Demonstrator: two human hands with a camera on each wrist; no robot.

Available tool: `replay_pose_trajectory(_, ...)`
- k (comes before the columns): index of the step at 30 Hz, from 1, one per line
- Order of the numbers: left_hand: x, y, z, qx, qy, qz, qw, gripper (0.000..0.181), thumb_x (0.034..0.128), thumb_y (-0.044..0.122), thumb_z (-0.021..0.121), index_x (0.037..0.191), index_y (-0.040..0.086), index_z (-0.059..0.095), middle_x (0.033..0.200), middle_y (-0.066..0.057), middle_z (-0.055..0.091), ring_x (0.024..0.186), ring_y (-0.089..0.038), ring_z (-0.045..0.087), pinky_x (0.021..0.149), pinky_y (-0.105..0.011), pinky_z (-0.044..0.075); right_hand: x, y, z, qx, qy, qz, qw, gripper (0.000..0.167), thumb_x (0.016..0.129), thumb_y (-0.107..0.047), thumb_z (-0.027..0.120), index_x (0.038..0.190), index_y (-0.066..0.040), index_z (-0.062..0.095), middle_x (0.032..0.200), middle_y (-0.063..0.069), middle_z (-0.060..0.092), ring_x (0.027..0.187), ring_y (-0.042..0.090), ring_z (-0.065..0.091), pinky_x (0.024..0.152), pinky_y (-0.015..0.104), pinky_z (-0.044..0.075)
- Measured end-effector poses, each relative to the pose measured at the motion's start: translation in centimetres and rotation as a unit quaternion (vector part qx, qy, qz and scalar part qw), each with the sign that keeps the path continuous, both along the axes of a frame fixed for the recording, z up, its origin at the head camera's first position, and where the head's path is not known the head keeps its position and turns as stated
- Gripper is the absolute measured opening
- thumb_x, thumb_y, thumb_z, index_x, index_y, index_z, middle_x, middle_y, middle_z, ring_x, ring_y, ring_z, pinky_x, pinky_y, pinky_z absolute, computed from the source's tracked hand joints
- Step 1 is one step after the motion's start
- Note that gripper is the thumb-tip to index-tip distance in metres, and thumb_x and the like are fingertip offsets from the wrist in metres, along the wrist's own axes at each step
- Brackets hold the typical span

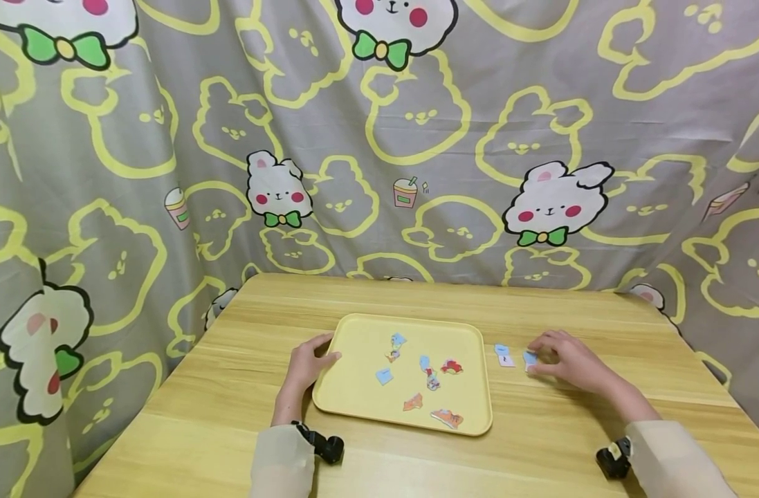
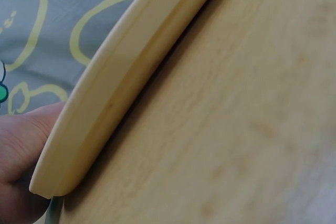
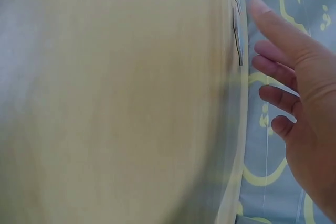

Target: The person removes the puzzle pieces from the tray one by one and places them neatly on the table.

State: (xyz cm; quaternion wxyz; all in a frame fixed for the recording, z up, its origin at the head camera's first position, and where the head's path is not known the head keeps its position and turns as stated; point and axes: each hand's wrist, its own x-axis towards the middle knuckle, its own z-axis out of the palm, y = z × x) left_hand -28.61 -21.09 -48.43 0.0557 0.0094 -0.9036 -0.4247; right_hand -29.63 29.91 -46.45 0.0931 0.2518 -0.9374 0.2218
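Hands (image 1: 306, 363) (image 1: 571, 360) flank tray cutouts (image 1: 452, 366) only head view shows.

Blue piece (image 1: 529, 359) beside yellow tray (image 1: 354, 380)

A curtained-off nook, set up like a small recording booth: a grey curtain (image 1: 379, 145) printed with white rabbits (image 1: 556, 204) and drink cups (image 1: 406, 192) hangs behind and along both sides of a wood-grain table (image 1: 379, 463), and small black cameras (image 1: 614, 459) sit on the person's wrists. Whether a home or a studio lies beyond cannot be told.
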Motion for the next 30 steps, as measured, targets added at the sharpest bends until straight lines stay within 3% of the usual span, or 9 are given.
replay_pose_trajectory(4, 0.0, 0.0, 0.0, 0.001, -0.003, 0.000, 1.0000, 0.051, 0.0890, 0.018, 0.072, 0.137, 0.009, 0.058, 0.144, -0.018, 0.054, 0.139, -0.040, 0.043, 0.116, -0.055, 0.037, -0.1, -0.7, -0.2, -0.029, 0.021, 0.020, 0.9992, 0.040, 0.077, -0.031, 0.083, 0.107, -0.008, 0.072, 0.103, 0.002, 0.068, 0.091, 0.018, 0.060, 0.075, 0.032, 0.053)
replay_pose_trajectory(7, 0.0, -0.1, 0.0, 0.001, -0.004, 0.000, 1.0000, 0.051, 0.0890, 0.018, 0.072, 0.137, 0.009, 0.058, 0.144, -0.018, 0.053, 0.139, -0.040, 0.043, 0.116, -0.054, 0.037, -0.1, -1.6, -0.2, -0.046, 0.042, 0.050, 0.9968, 0.038, 0.076, -0.027, 0.083, 0.107, -0.006, 0.072, 0.100, 0.003, 0.069, 0.085, 0.014, 0.059, 0.070, 0.026, 0.051)
replay_pose_trajectory(11, 0.0, 0.0, 0.1, 0.001, -0.005, 0.000, 1.0000, 0.051, 0.0891, 0.019, 0.072, 0.137, 0.009, 0.058, 0.144, -0.018, 0.053, 0.139, -0.040, 0.042, 0.116, -0.054, 0.036, 0.0, -2.9, -0.2, -0.048, 0.049, 0.070, 0.9952, 0.037, 0.076, -0.027, 0.083, 0.107, -0.007, 0.073, 0.100, 0.002, 0.069, 0.089, 0.014, 0.059, 0.072, 0.027, 0.051)
replay_pose_trajectory(23, 0.0, 0.0, 0.1, 0.000, -0.003, -0.002, 1.0000, 0.051, 0.0894, 0.018, 0.071, 0.138, 0.009, 0.057, 0.145, -0.018, 0.052, 0.140, -0.041, 0.041, 0.116, -0.055, 0.035, -0.1, -6.3, 0.1, -0.040, 0.033, 0.077, 0.9957, 0.038, 0.079, -0.028, 0.081, 0.109, -0.007, 0.073, 0.106, 0.000, 0.068, 0.101, 0.022, 0.060, 0.085, 0.039, 0.055)
replay_pose_trajectory(30, 0.1, 0.1, 0.1, 0.001, -0.003, 0.000, 1.0000, 0.051, 0.0894, 0.018, 0.071, 0.137, 0.008, 0.057, 0.144, -0.018, 0.053, 0.139, -0.041, 0.042, 0.117, -0.055, 0.034, -0.2, -7.9, 0.3, -0.029, 0.004, 0.082, 0.9962, 0.040, 0.080, -0.032, 0.079, 0.111, -0.008, 0.072, 0.109, 0.002, 0.067, 0.104, 0.023, 0.059, 0.087, 0.042, 0.054)
